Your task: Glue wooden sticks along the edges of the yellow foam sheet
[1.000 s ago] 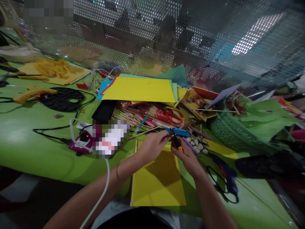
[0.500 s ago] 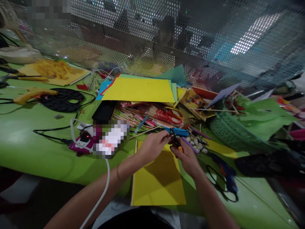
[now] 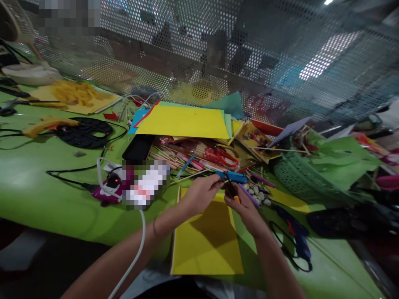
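Note:
Both my hands meet above the far end of a yellow paper sheet (image 3: 207, 241) on the green table (image 3: 37, 182). My left hand (image 3: 201, 194) is closed in a pinch on a small dark object (image 3: 230, 187) that I cannot make out. My right hand (image 3: 246, 207) is closed around the same dark piece, which has an orange tip (image 3: 237, 199). A blue tool (image 3: 233, 177) lies just beyond my fingers, beside small pebbles (image 3: 258, 193).
Behind the hands lie wooden sticks (image 3: 187, 153), red scissors (image 3: 221, 155), stacked coloured paper (image 3: 183, 122) and a black phone (image 3: 139, 147). A green basket (image 3: 296, 174) stands right, a blue glue gun (image 3: 297, 241) near it. A yellow glue gun (image 3: 46, 124), cables and a perforated metal screen (image 3: 199, 50) fill the left and back.
The view has shifted slightly; my hands stay together on the small dark object over the yellow sheet, with hardly any movement.

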`<state>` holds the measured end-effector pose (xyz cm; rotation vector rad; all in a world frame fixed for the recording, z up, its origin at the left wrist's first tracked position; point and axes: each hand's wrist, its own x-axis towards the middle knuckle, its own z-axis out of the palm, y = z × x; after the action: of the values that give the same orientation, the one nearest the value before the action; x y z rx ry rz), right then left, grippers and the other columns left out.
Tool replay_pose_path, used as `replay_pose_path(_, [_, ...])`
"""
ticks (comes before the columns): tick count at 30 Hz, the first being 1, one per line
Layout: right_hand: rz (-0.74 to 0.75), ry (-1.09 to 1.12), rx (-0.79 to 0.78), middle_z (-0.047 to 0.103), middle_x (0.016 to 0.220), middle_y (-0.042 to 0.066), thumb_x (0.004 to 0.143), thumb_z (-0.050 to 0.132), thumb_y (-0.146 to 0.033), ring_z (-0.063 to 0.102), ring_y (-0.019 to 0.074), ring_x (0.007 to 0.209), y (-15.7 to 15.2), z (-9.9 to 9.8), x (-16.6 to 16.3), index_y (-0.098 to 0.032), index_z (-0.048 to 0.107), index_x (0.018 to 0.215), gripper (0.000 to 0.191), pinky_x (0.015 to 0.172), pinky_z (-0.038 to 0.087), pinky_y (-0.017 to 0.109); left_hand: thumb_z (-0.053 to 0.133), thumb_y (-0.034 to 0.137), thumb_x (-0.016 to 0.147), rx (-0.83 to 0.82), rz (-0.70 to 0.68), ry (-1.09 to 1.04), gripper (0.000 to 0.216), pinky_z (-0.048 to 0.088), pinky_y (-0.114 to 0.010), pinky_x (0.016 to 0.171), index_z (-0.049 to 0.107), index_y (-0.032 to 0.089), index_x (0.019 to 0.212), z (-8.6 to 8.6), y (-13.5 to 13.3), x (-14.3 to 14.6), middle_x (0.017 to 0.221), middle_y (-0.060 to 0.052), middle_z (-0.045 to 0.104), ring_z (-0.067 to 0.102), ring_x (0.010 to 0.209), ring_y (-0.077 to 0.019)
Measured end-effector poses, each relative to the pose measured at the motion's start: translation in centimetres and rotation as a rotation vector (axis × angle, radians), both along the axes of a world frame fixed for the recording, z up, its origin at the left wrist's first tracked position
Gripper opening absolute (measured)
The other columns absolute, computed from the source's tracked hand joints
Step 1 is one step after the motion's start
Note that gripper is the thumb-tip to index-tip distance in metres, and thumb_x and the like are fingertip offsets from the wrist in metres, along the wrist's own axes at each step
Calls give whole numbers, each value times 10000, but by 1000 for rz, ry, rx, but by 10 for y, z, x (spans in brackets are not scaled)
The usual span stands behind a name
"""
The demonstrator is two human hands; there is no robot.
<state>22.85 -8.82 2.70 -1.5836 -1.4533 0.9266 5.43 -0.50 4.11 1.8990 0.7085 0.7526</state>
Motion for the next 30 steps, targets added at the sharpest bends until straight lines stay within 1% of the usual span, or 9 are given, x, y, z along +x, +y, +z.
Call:
replay_pose_path(3, [16,77,-50,614,1121,59,885,583,-434,571,231,1012,-2,0,3,-251,539,1280,437,870,480,343,439,304,962,-44,-24,-18,266,337,-211,543,582,172,781,-1,1,1,635,34,516,458,591,-108])
replay_pose_path(7, [1,29,-32,630,1079,46,879,599,-442,573,225,984,-2,-5,6,-254,558,1280,445,856,477,335,441,289,969,-21,-30,-13,247,343,-213,569,597,172,818,-1,1,1,679,19,574,494,614,-113])
replay_pose_path(13, [0,-38,-18,639,1029,42,890,573,-434,574,221,914,-1,-6,4,-232,584,1202,371,812,464,332,432,303,980,61,-6,55,241,371,-231,633,619,184,884,-3,1,1,815,-11,667,583,729,-148])
replay_pose_path(17, [-16,-52,-28,636,990,43,887,560,-411,577,222,885,-2,-3,1,-215,582,1136,318,736,456,315,434,301,979,90,-2,64,234,359,-232,622,609,187,876,-5,2,1,786,0,644,560,703,-143])
replay_pose_path(21, [-12,-91,-2,628,948,39,864,562,-378,563,211,834,-1,-1,0,-203,581,1024,238,713,433,308,433,298,979,106,7,74,232,354,-230,619,606,187,871,-8,3,2,765,6,622,544,691,-139])
replay_pose_path(24, [-16,-130,8,617,902,30,847,565,-366,544,203,785,1,-3,0,-200,577,995,222,688,413,304,438,291,975,103,10,84,224,359,-229,629,604,185,868,-9,4,2,773,3,625,551,701,-141])
replay_pose_path(27, [-33,-98,8,616,889,28,840,570,-350,545,206,785,1,-7,1,-206,582,1025,235,684,422,303,453,274,965,106,18,70,197,365,-228,641,608,186,882,-10,5,3,797,1,641,564,721,-144])
replay_pose_path(30, [-28,-16,-20,630,929,36,847,570,-357,569,220,832,1,-11,3,-222,599,1120,306,694,454,307,461,261,962,112,22,62,180,366,-228,644,618,193,902,-9,4,2,821,-1,666,580,733,-147])
